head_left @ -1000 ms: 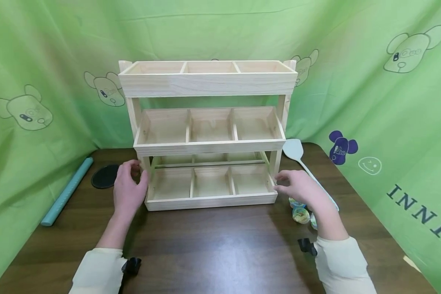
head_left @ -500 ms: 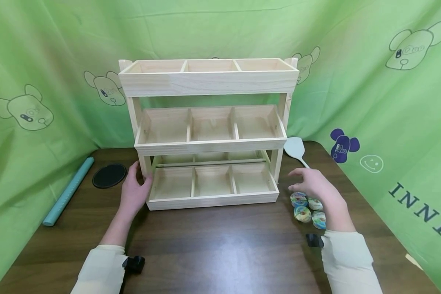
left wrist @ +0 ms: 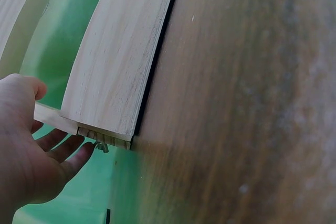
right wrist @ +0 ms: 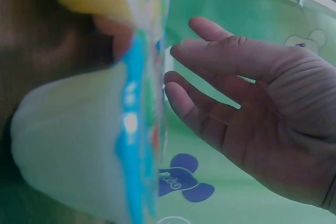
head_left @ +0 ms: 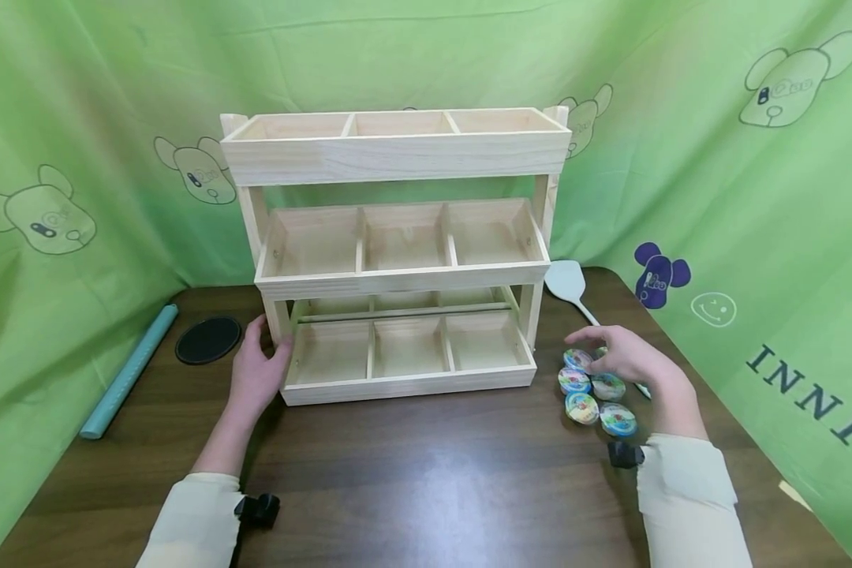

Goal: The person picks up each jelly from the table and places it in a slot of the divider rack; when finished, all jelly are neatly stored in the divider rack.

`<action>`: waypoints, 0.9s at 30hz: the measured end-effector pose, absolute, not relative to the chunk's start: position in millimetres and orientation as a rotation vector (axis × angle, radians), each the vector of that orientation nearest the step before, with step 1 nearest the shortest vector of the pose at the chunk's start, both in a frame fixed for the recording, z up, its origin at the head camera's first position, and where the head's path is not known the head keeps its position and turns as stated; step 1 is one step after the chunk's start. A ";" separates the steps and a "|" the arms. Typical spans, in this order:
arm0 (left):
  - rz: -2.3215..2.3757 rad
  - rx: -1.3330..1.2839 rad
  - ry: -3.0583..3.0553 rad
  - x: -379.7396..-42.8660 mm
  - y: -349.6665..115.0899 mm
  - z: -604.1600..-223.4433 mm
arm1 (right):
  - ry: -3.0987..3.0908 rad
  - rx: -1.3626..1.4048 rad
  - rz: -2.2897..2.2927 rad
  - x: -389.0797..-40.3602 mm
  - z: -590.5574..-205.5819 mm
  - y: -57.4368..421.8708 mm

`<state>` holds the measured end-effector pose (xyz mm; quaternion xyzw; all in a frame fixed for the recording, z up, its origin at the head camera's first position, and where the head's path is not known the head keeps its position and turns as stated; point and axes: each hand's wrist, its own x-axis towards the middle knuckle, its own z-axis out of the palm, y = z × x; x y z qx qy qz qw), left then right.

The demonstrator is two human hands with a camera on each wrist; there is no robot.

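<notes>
A pale wooden three-tier shelf (head_left: 397, 158) stands on the table, each tray split into three compartments. My left hand (head_left: 259, 375) is at the left side of its bottom tray (head_left: 412, 386). In the left wrist view, that hand's loosely bent fingers (left wrist: 79, 158) reach a wing nut (left wrist: 102, 146) at the tray's corner. My right hand (head_left: 632, 359) hovers over several small lidded jelly cups (head_left: 582, 409) right of the shelf, partly covering some. In the right wrist view, a jelly cup (right wrist: 73, 140) looms close, and the fingers are relaxed with nothing between them.
A white spatula (head_left: 566, 282) lies behind the cups, its handle passing under my right hand. Left of the shelf are a black round disc (head_left: 208, 341) and a teal roll (head_left: 131, 371). Green printed cloth (head_left: 412, 55) hangs behind and at both sides.
My right hand has moved away from the shelf's right side, outward to the right over the jelly cups, uncovering more of them. My left hand has shifted slightly, staying at the shelf's left side.
</notes>
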<state>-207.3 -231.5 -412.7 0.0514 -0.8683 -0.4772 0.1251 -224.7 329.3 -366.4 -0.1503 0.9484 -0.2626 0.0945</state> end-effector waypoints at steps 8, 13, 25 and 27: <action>-1.372 0.147 -2.527 -207.7 -231.3 -414.8 | 2.798 -0.442 -0.774 -228.0 -373.1 331.3; -1.369 0.146 -2.527 -207.5 -230.5 -413.8 | 2.804 -0.427 -0.756 -230.0 -377.0 330.7; -1.371 0.140 -2.526 -207.3 -230.2 -413.4 | 2.820 -0.466 -0.815 -236.9 -387.6 330.2; -1.376 0.136 -2.526 -207.0 -230.0 -413.3 | 2.824 -0.477 -0.825 -237.4 -388.6 330.2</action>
